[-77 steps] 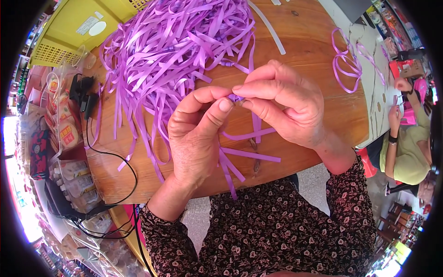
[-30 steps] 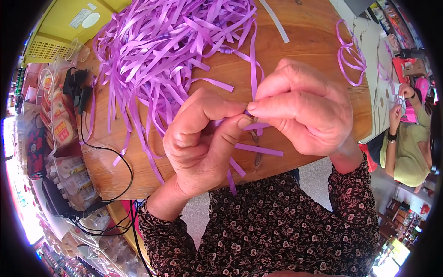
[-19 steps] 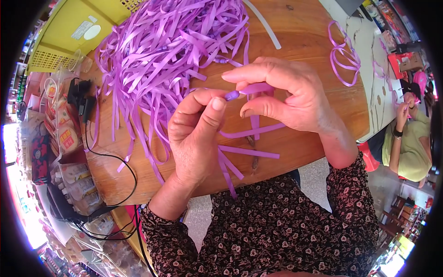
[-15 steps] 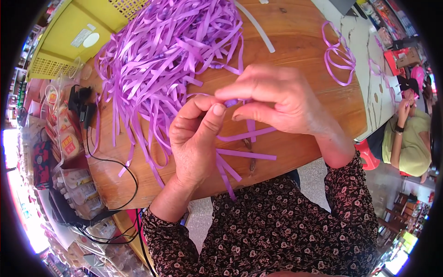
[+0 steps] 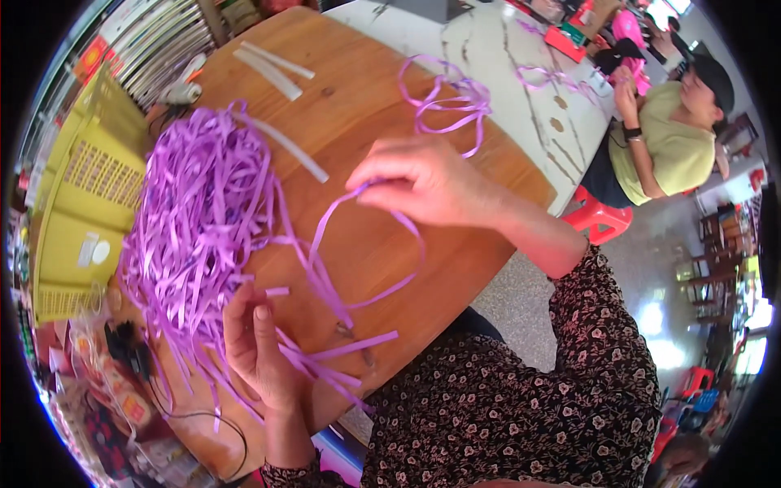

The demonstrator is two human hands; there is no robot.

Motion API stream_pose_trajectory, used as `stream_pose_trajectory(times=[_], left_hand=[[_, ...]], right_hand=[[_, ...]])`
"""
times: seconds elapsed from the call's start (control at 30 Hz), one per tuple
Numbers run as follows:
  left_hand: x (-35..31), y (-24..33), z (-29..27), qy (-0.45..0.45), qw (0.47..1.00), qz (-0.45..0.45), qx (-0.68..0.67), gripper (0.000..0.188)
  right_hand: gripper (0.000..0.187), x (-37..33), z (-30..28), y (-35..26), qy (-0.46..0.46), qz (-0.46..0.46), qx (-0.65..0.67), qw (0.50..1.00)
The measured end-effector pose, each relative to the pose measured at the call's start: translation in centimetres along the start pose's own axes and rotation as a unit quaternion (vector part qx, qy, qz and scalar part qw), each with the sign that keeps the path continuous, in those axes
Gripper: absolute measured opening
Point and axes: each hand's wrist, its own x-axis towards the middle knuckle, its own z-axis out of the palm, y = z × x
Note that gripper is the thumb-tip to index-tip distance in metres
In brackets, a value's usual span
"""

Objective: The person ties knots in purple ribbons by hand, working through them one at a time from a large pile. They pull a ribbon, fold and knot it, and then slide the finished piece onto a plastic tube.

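Observation:
My right hand (image 5: 419,180) is raised over the wooden table (image 5: 455,207), its fingers and thumb closed on a purple ribbon (image 5: 327,293). The ribbon hangs from the fingertips in a wide loop that reaches down to the tabletop. Lower and to the left, my left hand (image 5: 262,350) is beside a large tangled pile of purple ribbons (image 5: 203,187). Its thumb and forefinger point up, apart, and nothing shows between them. Several flat ribbon ends (image 5: 358,345) stick out to the right of this hand, near the table's front edge.
A yellow plastic basket (image 5: 61,252) stands left of the pile. Pale translucent strips (image 5: 277,73) and a looped purple ribbon (image 5: 446,102) lie farther back. A white marbled table (image 5: 521,89) adjoins on the right, where a person (image 5: 667,146) sits. A black cord (image 5: 242,435) runs at front left.
My hands, together at the pile's edge before, are now apart. The right hand has drawn away with the ribbon; the left has lowered and opened. The view has swung to the right.

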Motion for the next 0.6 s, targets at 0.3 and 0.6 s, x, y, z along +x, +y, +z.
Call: stream_pose_trajectory(times=[0.3,0.6], left_hand=[[-0.4,-1.9,0.0,-0.065,0.997,-0.018,0.033,0.021],[-0.2,-2.6,0.4,-0.104,0.991,0.004,0.089,0.014]], right_hand=[[0.014,-1.7,-16.0,8.6,0.309,0.183,-0.050,0.932],[0.031,-3.8,-21.0,15.3,0.303,0.075,-0.522,0.794]])
